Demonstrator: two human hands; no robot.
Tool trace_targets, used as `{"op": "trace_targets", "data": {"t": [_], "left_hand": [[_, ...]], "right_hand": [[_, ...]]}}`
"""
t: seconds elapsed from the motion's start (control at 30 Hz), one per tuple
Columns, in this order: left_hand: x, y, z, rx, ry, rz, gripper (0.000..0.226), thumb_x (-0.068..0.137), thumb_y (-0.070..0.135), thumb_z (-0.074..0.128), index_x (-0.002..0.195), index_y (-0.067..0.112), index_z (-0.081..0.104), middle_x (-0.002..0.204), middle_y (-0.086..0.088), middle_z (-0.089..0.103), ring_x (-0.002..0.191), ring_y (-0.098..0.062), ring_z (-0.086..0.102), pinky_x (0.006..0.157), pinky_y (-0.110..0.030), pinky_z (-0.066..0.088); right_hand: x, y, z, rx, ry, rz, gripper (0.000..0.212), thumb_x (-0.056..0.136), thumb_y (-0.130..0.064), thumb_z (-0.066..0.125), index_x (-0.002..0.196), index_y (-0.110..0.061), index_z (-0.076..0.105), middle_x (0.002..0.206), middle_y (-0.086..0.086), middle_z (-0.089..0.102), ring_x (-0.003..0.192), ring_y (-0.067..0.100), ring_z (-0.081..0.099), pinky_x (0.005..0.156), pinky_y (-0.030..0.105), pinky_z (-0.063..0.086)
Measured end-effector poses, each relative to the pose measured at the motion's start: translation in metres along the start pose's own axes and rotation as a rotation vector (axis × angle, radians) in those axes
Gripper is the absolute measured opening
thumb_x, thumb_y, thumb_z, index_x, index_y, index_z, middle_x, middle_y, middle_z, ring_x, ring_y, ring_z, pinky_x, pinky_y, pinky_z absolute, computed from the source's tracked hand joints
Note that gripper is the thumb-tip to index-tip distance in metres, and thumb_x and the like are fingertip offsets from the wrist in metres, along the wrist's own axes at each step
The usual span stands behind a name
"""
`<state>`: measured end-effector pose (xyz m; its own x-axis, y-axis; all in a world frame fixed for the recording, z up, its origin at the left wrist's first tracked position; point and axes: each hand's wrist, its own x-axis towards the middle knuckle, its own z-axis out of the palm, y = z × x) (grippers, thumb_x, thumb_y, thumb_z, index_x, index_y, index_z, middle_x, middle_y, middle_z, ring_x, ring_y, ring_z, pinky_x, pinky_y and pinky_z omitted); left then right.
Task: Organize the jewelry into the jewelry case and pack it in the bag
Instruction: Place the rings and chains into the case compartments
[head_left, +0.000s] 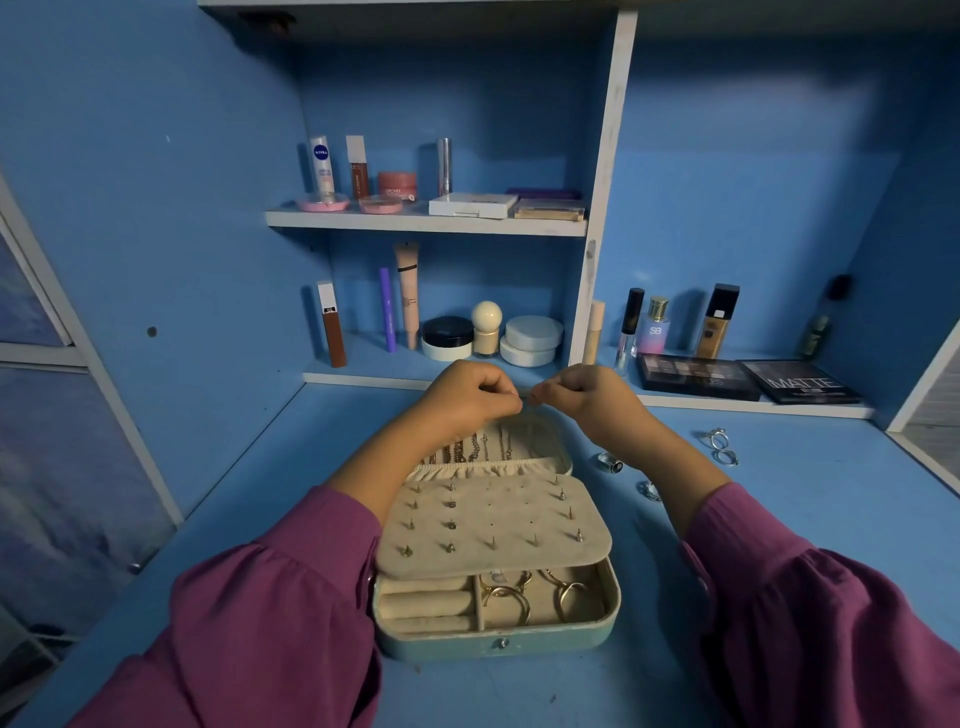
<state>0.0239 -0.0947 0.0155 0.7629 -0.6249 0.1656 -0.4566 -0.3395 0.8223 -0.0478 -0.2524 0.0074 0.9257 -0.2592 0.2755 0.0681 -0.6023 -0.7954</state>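
1. Blue back wall (727, 156), dimly lit.
2. Blue desk (753, 545) below it.
3. White-edged upper shelf (415, 221) carries tubes, jars and flat compacts.
4. Lower shelf (363, 376) carries tubes, round jars and a sponge.
5. White upright divider (605, 171) splits the shelving.
6. Right ledge (753, 405) bears bottles and two dark palettes.
7. White-framed panel (62, 353) at left.

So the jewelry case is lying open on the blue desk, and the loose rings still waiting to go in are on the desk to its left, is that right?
Not quite. The head view shows the jewelry case open on the blue desk, but the loose rings lie to its right, not its left.
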Motion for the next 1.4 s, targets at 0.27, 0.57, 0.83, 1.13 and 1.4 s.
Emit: {"op": "trace_targets", "data": {"t": [0.27,0.57,0.83,1.13,1.4], "left_hand": [[0.002,-0.001,0.0,-0.071,-0.05,-0.048,0.006,0.079,0.013,0.075,0.077,0.018,0.073,0.091,-0.012,0.073,0.084,-0.014,0.061,0.086,-0.034,0.05],[0.011,-0.003,0.0,0.074,-0.083,-0.032,0.004,0.082,0.014,0.071,0.078,0.013,0.071,0.083,0.001,0.07,0.082,-0.013,0.061,0.078,-0.029,0.048],[0.018,-0.015,0.004,0.496,-0.091,0.117,0.012,0.083,0.023,0.066,0.071,0.021,0.065,0.074,0.013,0.058,0.087,-0.013,0.051,0.08,-0.032,0.047],[0.015,-0.011,0.005,0.824,-0.09,0.249,0.012,0.089,0.028,0.056,0.088,0.017,0.061,0.084,0.004,0.047,0.091,-0.016,0.035,0.076,-0.029,0.028],[0.012,-0.01,0.006,0.746,-0.075,0.272,0.007,0.087,0.022,0.056,0.087,0.016,0.06,0.078,0.004,0.048,0.089,-0.017,0.038,0.072,-0.031,0.029]], "right_hand": [[-0.002,-0.002,0.001,0.123,0.022,-0.017,0.015,0.09,-0.013,0.062,0.091,-0.006,0.075,0.079,-0.008,0.067,0.068,-0.007,0.059,0.064,0.002,0.043],[-0.001,0.012,0.0,-0.277,0.101,-0.1,0.011,0.083,-0.017,0.07,0.083,-0.007,0.075,0.079,-0.008,0.055,0.077,0.009,0.055,0.069,0.019,0.041],[-0.004,0.012,0.007,-0.632,0.093,-0.207,0.017,0.077,-0.025,0.076,0.086,-0.012,0.076,0.101,0.004,0.061,0.1,0.023,0.051,0.081,0.027,0.039],[-0.001,0.002,0.014,-0.851,0.067,-0.251,0.023,0.087,-0.027,0.058,0.099,-0.014,0.073,0.111,0.003,0.058,0.104,0.023,0.049,0.085,0.034,0.043],[-0.003,0.0,0.011,-0.801,0.016,-0.217,0.022,0.084,-0.026,0.061,0.1,-0.021,0.074,0.108,0.005,0.057,0.102,0.027,0.05,0.084,0.038,0.046]]}}
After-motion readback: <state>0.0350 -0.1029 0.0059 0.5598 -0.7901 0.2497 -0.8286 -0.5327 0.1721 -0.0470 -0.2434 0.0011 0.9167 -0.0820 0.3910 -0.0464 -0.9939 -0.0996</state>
